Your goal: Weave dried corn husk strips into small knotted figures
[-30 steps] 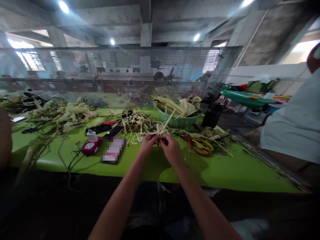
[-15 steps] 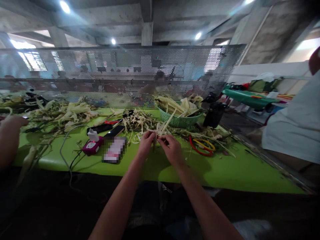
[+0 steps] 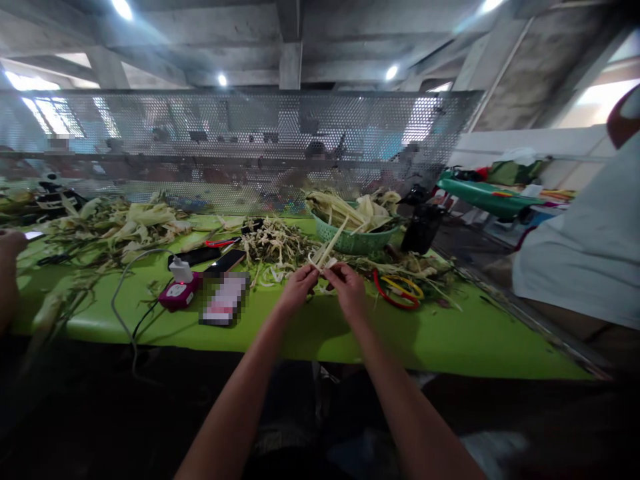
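Observation:
Pale corn husk strips (image 3: 330, 248) rise in a narrow V from between my two hands, above the green table. My left hand (image 3: 299, 288) is closed, its thumb and fingers pinching the lower end of the strips. Close on its right, my right hand (image 3: 347, 285) pinches the same strips, fingertips nearly touching the left ones. The exact fold between the fingertips is too small to make out. Just behind the hands lies a heap of small, pale knotted husk pieces (image 3: 274, 243). A green basket (image 3: 345, 240) filled with corn husks stands behind and to the right.
Red and yellow loops (image 3: 400, 293) lie right of my hands. On the left are a phone (image 3: 225, 299), a dark phone (image 3: 227, 261), a purple socket block (image 3: 179, 292) with a cable, and piled husks (image 3: 145, 223). Another person's hand (image 3: 9, 267) is far left; a person in light clothing stands right.
My hands have turned the husk: a piece that hung below the fingers no longer shows, and strips now point up. The view has shifted slightly; the other person's hand at left has drawn leftward.

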{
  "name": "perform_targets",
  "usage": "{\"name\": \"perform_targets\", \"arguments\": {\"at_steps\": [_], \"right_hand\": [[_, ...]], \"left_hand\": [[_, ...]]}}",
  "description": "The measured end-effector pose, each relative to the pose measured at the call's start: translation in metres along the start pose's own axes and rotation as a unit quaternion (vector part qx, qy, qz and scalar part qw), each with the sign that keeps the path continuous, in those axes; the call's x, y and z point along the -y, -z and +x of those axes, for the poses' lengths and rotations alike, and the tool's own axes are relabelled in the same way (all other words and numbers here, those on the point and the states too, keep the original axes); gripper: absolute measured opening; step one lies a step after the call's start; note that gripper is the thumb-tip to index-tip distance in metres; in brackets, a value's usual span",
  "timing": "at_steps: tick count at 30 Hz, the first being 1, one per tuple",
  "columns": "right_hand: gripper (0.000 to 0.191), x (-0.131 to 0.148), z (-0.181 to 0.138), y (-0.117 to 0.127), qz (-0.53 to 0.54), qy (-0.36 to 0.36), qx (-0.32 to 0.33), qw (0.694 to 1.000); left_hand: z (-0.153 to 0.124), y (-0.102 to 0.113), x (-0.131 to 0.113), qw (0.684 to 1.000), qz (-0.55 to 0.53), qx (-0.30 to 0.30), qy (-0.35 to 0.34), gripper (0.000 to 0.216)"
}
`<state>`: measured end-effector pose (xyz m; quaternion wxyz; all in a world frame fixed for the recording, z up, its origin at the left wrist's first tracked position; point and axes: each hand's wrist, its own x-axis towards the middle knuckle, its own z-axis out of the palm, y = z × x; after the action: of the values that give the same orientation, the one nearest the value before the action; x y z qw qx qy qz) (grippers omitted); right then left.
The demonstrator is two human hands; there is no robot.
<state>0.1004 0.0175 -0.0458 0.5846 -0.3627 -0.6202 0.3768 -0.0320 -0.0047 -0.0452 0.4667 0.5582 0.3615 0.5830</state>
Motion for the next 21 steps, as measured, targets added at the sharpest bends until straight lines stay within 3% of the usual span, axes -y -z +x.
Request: {"name": "perform_targets", "arguments": {"at_steps": [12,21], "right_hand": [[0.026,0.002,-0.0003,0.0027,0.021,-0.01,-0.051,0.998],[0.035,0.0085,0.0023,0.0074,0.003,-0.025,0.008,1.0]], "left_hand": [[0.0009,-0.0007,0.0016,0.999,0.035,0.028,-0.009,0.034],[0.0041,0.0016,0.0057,0.993,0.107,0.012,-0.044,0.025]]}}
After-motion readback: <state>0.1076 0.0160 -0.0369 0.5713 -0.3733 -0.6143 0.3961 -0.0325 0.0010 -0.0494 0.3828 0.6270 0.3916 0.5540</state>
